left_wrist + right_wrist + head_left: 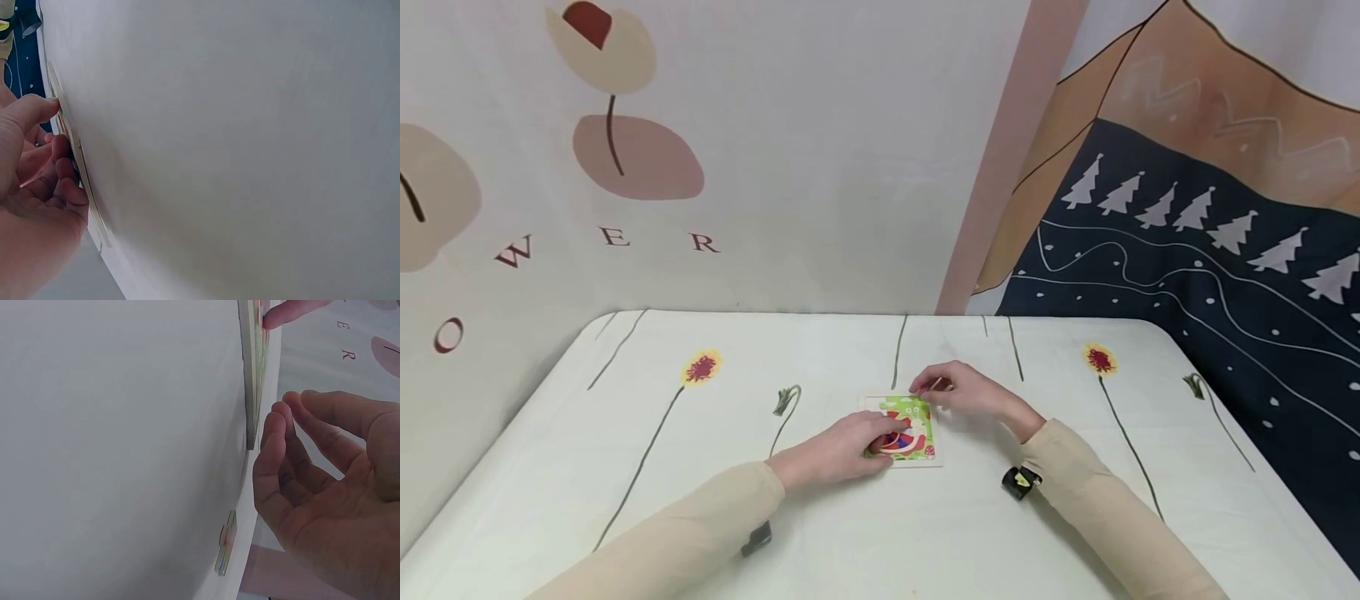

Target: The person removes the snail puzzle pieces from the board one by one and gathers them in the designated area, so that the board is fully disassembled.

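Note:
A small picture puzzle board [921, 446] lies flat on the white table, bright green with red and blue parts. My left hand [846, 450] rests on its left side, the fingertips touching the picture and covering part of it. Seen edge-on in the left wrist view, the thin board [94, 206] sits against the fingers. My right hand [966, 392] hovers at the board's top right corner. Its fingers are loosely bent, thumb tip near the index tip, with nothing visible between them in the right wrist view. Small loose puzzle pieces [226, 544] lie near that hand.
A white tablecloth [850, 542] printed with flowers and stems covers the table. Behind it hangs a pale printed cloth [820, 167], with a dark tree-patterned cloth [1150, 275] at the right. A black wrist device [1021, 482] sits under the right sleeve.

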The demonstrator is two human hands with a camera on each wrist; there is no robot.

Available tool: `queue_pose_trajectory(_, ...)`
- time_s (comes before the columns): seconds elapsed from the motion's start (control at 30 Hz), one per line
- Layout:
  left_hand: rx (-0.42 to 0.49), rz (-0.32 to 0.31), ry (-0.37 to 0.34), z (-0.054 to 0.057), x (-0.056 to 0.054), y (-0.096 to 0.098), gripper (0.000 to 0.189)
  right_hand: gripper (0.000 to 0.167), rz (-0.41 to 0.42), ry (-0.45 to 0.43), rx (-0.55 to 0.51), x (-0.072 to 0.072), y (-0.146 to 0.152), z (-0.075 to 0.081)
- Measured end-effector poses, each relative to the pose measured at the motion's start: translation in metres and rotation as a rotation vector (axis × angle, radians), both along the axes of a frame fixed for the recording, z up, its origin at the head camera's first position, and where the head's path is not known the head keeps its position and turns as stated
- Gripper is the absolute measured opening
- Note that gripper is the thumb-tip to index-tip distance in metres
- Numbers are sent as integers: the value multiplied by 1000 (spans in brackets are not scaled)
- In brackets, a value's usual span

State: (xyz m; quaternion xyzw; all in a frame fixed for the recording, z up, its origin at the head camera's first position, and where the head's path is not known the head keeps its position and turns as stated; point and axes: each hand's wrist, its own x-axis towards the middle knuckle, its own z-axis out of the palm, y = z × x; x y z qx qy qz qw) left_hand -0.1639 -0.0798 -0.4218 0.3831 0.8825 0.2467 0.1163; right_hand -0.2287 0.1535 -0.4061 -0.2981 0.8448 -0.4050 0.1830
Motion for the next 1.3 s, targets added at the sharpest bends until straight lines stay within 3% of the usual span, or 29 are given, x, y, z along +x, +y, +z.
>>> queue_pose_trajectory(0.6, -18, -5, 27, -2, 3, 2, 48, 16, 111, 23, 17, -4, -25, -4)
queue_pose_trajectory(0.87, 11, -34, 56, -4, 3, 0, 49, 22, 147, -13, 37, -5, -28, -6)
queue_pose_trajectory(1.07, 22, -22, 26, -3, 2, -1, 48, 26, 127, -25, 95, -5, -30, -5)
queue_pose_trajectory(1.3, 91, -31, -12, -5, -2, -5, 46, 26, 145, -37, 84, -3, -31, -4)
